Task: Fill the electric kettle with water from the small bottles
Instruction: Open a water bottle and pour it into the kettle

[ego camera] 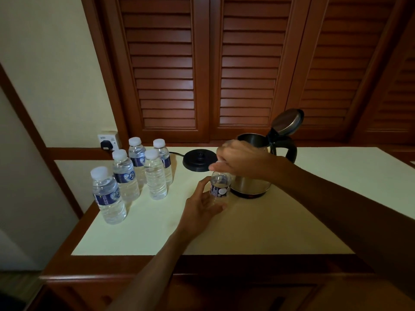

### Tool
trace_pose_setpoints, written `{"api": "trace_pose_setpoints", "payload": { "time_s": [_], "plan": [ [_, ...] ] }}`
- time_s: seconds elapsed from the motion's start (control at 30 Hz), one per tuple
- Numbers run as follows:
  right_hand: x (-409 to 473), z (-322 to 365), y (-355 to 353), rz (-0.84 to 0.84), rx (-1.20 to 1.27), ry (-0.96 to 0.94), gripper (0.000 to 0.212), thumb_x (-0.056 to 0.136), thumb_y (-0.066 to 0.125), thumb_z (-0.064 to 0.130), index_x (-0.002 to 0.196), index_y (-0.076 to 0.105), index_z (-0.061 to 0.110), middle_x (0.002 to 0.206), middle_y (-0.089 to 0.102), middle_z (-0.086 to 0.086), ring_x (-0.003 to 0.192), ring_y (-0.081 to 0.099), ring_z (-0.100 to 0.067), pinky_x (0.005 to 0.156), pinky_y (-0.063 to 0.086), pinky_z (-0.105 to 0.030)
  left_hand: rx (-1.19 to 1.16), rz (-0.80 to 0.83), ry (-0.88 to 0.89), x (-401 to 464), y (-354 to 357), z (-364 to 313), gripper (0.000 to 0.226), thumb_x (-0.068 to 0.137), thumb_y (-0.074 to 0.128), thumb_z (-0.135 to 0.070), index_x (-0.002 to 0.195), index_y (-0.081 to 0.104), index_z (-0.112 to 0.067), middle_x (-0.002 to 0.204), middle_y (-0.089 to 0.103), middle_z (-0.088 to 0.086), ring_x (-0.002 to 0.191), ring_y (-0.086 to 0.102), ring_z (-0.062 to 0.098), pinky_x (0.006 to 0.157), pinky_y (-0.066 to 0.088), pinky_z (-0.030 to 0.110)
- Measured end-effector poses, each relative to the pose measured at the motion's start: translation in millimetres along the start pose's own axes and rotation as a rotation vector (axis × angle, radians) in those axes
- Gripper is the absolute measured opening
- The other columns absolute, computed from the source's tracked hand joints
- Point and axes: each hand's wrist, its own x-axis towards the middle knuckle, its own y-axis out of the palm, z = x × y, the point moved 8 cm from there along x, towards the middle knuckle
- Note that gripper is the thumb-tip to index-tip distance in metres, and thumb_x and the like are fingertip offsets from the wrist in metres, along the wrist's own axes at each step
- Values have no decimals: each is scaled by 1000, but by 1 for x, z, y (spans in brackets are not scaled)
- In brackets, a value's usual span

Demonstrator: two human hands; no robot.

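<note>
The left hand [203,206] is curled round the lower body of a small bottle [220,190], holding it upright just in front of the kettle [251,176]. The right hand [241,161] comes down over the bottle's top with its fingers closed on the cap [216,163], so the step in hand looks like unscrewing. To do it well, the left hand should grip firmly on the label band without squeezing hard, since thin plastic will push water out once the seal breaks. The cap should be turned off fully and kept in the right hand or laid down away from the kettle's mouth. How full this bottle is I cannot tell.

The kettle stands on the surface [247,232] with its lid [288,122] tipped up and open, so nothing blocks pouring. It sits off its base [198,161], which lies just left of the kettle with a cord [176,153] running to a wall socket [108,141] further left. Well left of the kettle, 5 capped bottles [134,173] stand in a cluster. The base, close to the kettle, is the thing to keep dry; the pour is best made straight over the opening.
</note>
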Motion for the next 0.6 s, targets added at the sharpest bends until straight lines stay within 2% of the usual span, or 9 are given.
{"api": "trace_pose_setpoints", "payload": {
  "time_s": [0.07,0.17,0.23,0.3,0.37,0.43,0.5,0.57,0.6],
  "plan": [
    [4,1,2,-82,-86,73,46,96,37,50,91,58,8,83,59,-7,73,55,-20,63,44,-31,-2,-2,-8,0,0,1,75,82,80,-21,136,33,-45,138,59,-4,121,60,13,102,49,25],
    [7,-1,3,-52,76,67,42,94,45,50,89,59,11,74,55,-2,68,52,-16,58,40,-27,13,-3,-10,0,-1,1,73,83,79,-19,134,33,-43,134,61,-4,117,63,12,92,48,10],
    [4,-2,1,49,245,-26,35,91,56,45,102,62,12,90,60,2,77,54,-11,63,42,-22,2,-4,-19,-1,-3,0,69,83,79,-15,130,36,-42,123,64,-13,105,65,0,85,49,4],
    [-3,-1,-4,94,262,-127,31,90,60,36,113,63,15,100,61,5,85,55,-6,70,44,-22,-12,9,-21,-1,-2,-1,68,83,78,-9,128,38,-39,110,63,-22,93,64,-14,77,48,2],
    [-6,-5,-3,93,214,-139,24,92,58,34,109,63,18,99,61,3,86,56,-9,77,49,-30,-14,19,-19,0,0,0,69,83,77,-6,130,36,-37,105,61,-25,88,61,-21,71,44,-1],
    [-6,2,1,101,31,-154,22,96,51,35,107,61,19,97,61,-1,89,57,-14,81,50,-36,-8,15,-22,1,1,1,71,82,79,-10,130,35,-40,108,62,-22,89,61,-19,71,42,-2],
    [-2,12,7,32,-206,-183,34,99,40,39,108,62,15,93,62,-5,85,60,-18,72,52,-32,-3,2,-29,1,1,3,73,81,80,-14,131,34,-43,112,63,-17,94,63,-10,73,44,-1],
    [-1,8,3,-102,-267,-64,52,99,29,49,92,63,10,77,60,-5,68,58,-18,55,44,-27,9,4,-30,0,1,3,73,80,81,-15,129,35,-45,110,62,-22,97,63,-8,74,46,0],
    [-2,2,3,-136,-267,5,56,98,26,53,84,61,10,69,56,-3,61,54,-17,51,38,-25,14,9,-29,0,1,2,72,80,81,-15,127,36,-46,107,60,-27,94,63,-12,73,45,0]
  ]
}}
